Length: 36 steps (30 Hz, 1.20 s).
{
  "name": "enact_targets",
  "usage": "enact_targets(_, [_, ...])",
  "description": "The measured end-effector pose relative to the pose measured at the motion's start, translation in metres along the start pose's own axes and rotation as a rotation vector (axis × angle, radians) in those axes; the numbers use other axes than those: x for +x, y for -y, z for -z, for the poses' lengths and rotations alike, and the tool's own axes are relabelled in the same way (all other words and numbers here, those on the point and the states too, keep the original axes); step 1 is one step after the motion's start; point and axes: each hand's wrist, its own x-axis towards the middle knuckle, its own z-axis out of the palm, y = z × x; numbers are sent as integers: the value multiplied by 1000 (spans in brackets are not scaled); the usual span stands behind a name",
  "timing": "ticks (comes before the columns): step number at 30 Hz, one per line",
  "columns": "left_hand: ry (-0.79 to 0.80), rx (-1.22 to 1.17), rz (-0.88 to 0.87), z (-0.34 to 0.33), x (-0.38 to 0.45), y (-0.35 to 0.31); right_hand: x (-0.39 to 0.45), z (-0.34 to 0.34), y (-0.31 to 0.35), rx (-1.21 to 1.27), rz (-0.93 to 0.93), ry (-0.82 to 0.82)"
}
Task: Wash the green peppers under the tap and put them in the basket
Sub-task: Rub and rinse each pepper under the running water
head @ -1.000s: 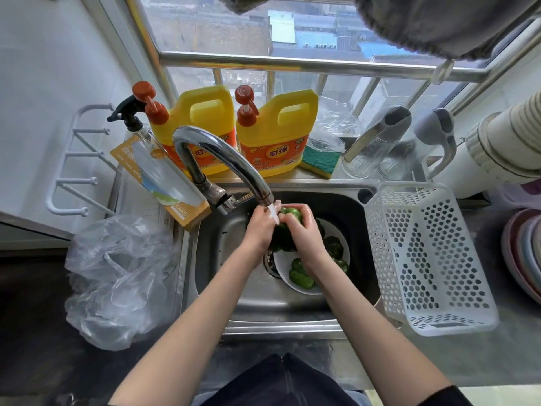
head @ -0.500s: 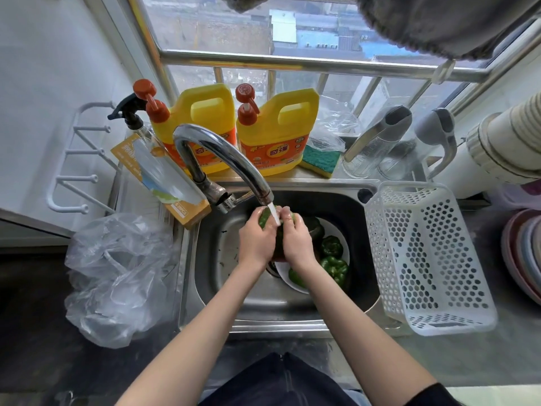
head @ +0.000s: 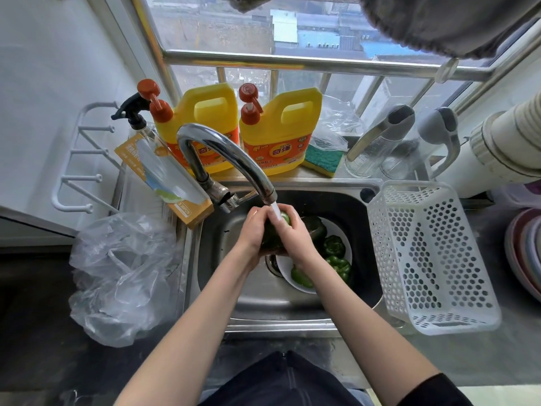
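- One green pepper (head: 285, 218) is being washed at this moment; nothing shows through the holes of the white basket (head: 433, 259), so by my reading the task is at an early stage.
- Nearest the person, both forearms reach in over the front edge of the sink (head: 278, 320).
- The left hand (head: 254, 230) and right hand (head: 294, 235) cup the pepper from either side, fingers (head: 288, 227) wrapped and pressed on it, so that only a pale green patch shows between them at the top.
- Just right of and below the hands, a white bowl (head: 285, 272) lies in the sink with at least three more peppers (head: 333, 247) in it, seemingly unwashed; those are what is left to do.
- The basket stands tilted at the sink's right rim, beside the bowl, a short carry from the hands.
- Above the hands, the tap (head: 234, 159) runs a stream of water (head: 276, 210) straight onto the held pepper.
- Farthest back, two yellow bottles (head: 278, 133) and a sponge (head: 322, 161) line the counter under the window.
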Motion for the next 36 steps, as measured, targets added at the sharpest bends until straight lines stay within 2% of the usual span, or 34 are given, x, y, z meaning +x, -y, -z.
enact_targets(4, [-78, -8, -55, 4, 6, 0, -2, -13, 1, 212, 31, -144])
enact_targets(8, [-39, -263, 87, -4, 0, -1, 1, -14, 9, 186, -29, -242])
enact_targets(10, [-6, -242, 75, -6, 0, 2, 9, -10, 12, 227, -174, -278])
enact_targets(11, [-8, -183, 33, -7, -1, 4, 16, -7, 12, 277, -307, -327])
enact_targets(14, [-79, 84, -184, -5, 0, 21, 30, -4, 10, 471, -700, -342])
enact_targets(16, [-66, 160, -300, 0, -2, 24, 32, -3, 8, 467, -737, -290])
enact_targets(18, [-21, 163, -313, 6, 0, 24, 32, -1, 8, 400, -646, -216])
enact_targets(20, [-33, 110, -266, 5, 3, 18, 23, -1, 13, 177, -434, -131])
enact_targets(22, [-104, 40, -218, -4, 7, 12, 11, -6, 12, -49, -185, -194])
enact_targets(25, [-189, -14, -69, -19, 9, 2, -2, -9, 9, -115, 58, -343])
enact_targets(27, [-167, -35, 9, -23, 10, -1, -3, -3, 4, -133, 130, -342])
enact_targets(30, [-84, -226, 244, -21, 5, -9, -10, 3, -9, -290, 278, -178])
enact_targets(32, [-20, -283, 366, -16, 7, -8, -15, 3, -19, -411, 325, -129])
enact_targets(34, [23, -219, 447, -12, 3, -9, -15, 12, -22, -561, 358, -125])
enact_targets(36, [7, -153, 552, -4, 3, -8, -13, 23, -16, -754, 446, -24])
